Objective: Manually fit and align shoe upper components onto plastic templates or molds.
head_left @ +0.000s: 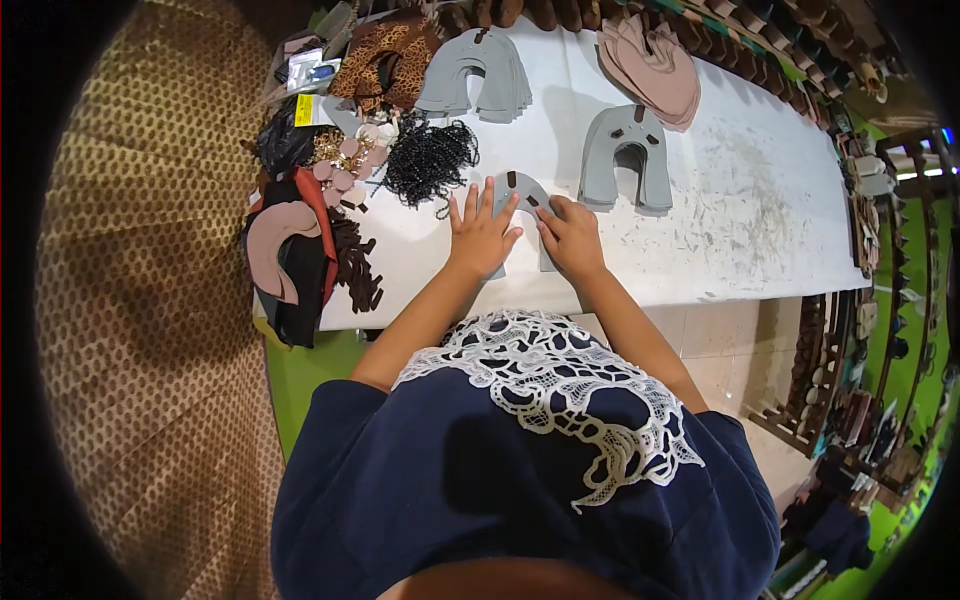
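A grey arch-shaped piece [527, 184] lies flat on the white-covered table in front of me, much of it under my hands. My left hand [482, 235] rests on its left side, fingers spread and stretched out. A small dark brown strip [512, 180] sits at the top of the arch. My right hand [572, 240] is on the right side, fingers bent and drawn together. Its fingertips press at a second brown strip [533, 199] on the grey piece. The underside of those fingertips is hidden.
Stacked grey arch pieces [598, 160] with brown strips lie to the right; another grey stack [440, 90] is farther back. Pink pieces [650, 80] lie at the far right. Black beaded strands [430, 160], loose brown strips [355, 265] and a pink curved piece [280, 240] lie left.
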A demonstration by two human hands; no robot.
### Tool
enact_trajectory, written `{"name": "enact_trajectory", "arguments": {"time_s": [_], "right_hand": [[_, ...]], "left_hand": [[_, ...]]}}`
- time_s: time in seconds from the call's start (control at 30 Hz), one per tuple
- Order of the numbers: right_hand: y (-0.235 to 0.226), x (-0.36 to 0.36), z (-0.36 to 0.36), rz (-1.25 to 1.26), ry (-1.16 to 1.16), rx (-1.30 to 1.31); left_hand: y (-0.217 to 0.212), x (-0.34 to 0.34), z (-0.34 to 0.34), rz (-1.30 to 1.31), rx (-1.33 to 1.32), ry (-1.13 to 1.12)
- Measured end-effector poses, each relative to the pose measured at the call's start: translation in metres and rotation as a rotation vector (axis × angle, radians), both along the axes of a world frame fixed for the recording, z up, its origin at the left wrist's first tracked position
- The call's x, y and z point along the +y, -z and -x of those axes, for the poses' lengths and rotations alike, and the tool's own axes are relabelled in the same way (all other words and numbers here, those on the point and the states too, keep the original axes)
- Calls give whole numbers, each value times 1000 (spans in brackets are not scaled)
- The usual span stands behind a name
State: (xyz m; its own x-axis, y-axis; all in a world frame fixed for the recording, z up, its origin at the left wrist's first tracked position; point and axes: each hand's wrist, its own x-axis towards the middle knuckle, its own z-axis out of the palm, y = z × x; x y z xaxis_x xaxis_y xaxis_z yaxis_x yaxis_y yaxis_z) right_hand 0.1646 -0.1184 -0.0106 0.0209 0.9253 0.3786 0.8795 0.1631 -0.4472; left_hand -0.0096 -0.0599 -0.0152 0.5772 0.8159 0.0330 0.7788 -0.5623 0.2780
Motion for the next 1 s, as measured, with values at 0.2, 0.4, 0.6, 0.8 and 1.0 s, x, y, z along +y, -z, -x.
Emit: {"name": "enact_trajectory", "arguments": {"time_s": [0.2,0.4,0.6,0.8,1.0], "right_hand": [[-14,0,5,-55,-4,149],[-10,10,15,24,-31,159],[-32,35,75,37,-330,147],[-25,61,142,18,-553,129],[-16,83,196,39,-668,-9]], "left_hand": [[-3,-21,32,40,-8,-46],[-24,-32,68,59,-45,-70],[-36,-30,112,0,-110,-275],[-37,-24,163,-177,-139,-545],[-42,-27,201,-202,-157,-652]]}}
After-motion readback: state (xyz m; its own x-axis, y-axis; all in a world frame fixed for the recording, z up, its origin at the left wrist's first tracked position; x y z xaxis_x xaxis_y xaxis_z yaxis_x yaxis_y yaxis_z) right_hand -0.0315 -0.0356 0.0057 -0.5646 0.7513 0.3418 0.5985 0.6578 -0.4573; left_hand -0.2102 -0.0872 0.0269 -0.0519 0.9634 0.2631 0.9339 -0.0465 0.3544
